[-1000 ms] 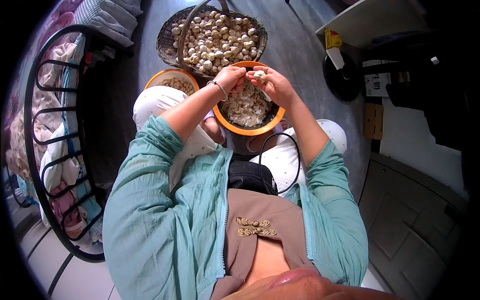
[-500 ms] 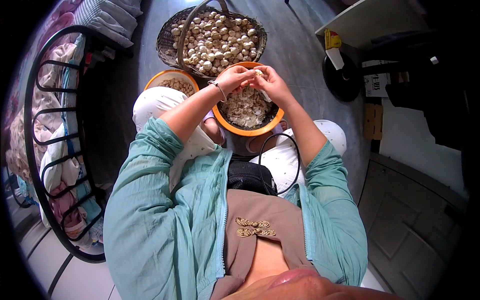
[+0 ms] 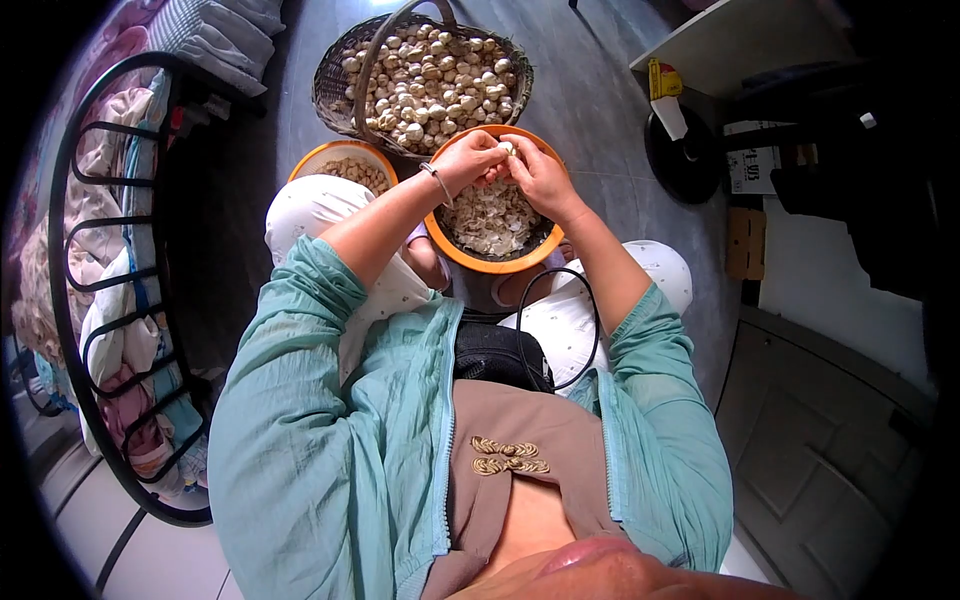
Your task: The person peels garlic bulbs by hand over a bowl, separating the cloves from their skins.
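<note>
Above the far part of an orange-rimmed bowl (image 3: 490, 266), my left hand (image 3: 468, 162) and my right hand (image 3: 541, 180) meet at the fingertips. Both are closed on a small pale garlic piece (image 3: 508, 148), pinched between them. Papery garlic skins (image 3: 492, 222) fill the bowl below. Beyond it a wicker basket (image 3: 330, 88) holds many whole garlic bulbs (image 3: 437, 80). At the left, a smaller orange-rimmed bowl (image 3: 303, 164) contains peeled-looking cloves (image 3: 352, 170).
My knees flank the large bowl, and a black cable (image 3: 597, 318) loops over my right thigh. A black metal rail (image 3: 62, 250) with cloths stands at the left. At the right are a round black base (image 3: 690, 150) and a cardboard piece (image 3: 746, 243).
My right hand has shifted slightly left and its fingers have drawn in closer to my left hand. The pale piece between the fingertips has moved a little left.
</note>
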### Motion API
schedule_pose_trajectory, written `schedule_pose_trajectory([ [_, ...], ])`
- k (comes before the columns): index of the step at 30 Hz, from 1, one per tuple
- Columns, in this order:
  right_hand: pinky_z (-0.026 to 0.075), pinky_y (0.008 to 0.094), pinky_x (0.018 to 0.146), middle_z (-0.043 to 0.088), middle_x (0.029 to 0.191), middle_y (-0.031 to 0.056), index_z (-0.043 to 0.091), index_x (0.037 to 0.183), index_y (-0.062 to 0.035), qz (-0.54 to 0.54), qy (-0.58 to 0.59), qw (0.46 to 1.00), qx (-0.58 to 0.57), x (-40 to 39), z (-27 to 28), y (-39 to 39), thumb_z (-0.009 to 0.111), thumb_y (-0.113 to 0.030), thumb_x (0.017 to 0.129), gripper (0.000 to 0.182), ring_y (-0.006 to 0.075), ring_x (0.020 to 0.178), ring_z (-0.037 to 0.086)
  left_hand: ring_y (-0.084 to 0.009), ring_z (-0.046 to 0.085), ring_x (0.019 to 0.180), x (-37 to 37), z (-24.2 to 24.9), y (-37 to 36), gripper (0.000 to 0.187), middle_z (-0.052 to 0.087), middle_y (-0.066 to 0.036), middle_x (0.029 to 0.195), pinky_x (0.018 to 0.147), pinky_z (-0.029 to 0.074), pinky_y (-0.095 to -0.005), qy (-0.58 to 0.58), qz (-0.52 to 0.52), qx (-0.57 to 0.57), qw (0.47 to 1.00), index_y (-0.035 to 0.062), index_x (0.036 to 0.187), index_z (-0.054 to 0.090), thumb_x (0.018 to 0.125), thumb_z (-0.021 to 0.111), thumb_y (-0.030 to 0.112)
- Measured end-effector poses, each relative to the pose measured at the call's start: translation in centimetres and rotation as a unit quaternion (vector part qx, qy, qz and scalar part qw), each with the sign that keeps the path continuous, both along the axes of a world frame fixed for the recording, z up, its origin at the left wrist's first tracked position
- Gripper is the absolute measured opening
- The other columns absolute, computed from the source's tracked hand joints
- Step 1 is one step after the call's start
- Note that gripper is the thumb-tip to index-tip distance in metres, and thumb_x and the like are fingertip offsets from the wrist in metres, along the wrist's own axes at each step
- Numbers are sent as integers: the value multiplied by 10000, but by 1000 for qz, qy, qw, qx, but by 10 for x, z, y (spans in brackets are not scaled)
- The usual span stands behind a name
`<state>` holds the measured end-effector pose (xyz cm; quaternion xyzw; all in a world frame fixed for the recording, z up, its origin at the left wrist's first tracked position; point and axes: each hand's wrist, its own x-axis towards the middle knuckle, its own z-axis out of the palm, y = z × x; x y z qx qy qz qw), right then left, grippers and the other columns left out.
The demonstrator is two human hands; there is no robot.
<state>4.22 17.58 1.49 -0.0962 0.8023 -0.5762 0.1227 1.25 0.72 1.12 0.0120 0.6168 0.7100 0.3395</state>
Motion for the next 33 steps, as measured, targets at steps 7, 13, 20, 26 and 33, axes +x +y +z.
schedule_pose_trajectory([
  [7,480,349,767,598,993,187,453,1175,-2,0,55,998,31,2,8,-3,473,-117,889,309,274,883,612,-76,503,558,0,-4,0,220,525,-2,664,487,409,-215,14,7,-6,1000,26,932,480,873,559,222],
  [13,469,336,753,584,988,179,457,1168,-3,12,64,997,29,4,11,-6,483,-95,880,303,265,859,596,-77,490,536,-2,-3,-1,170,520,-8,652,461,396,-217,-4,16,1,1000,38,918,482,829,571,152],
  [20,481,317,770,585,1001,147,455,1182,-15,18,76,996,41,5,8,-7,461,-113,902,296,221,875,599,-51,420,492,1,4,1,117,480,27,615,413,294,-202,-19,41,-22,999,90,862,489,836,578,161],
  [26,502,275,723,593,1000,96,462,1182,-10,-20,-46,992,-115,1,2,-7,451,-132,918,291,147,854,594,-55,449,501,-1,-1,-3,72,511,20,635,403,301,-188,-34,55,32,997,78,836,534,828,565,143],
  [33,513,259,688,602,980,75,482,1175,-10,-51,-59,988,-133,-1,4,-3,449,-109,910,285,125,800,612,-53,523,560,-4,1,-6,128,585,4,718,421,335,-174,-44,51,-1,998,65,889,579,839,562,181],
])
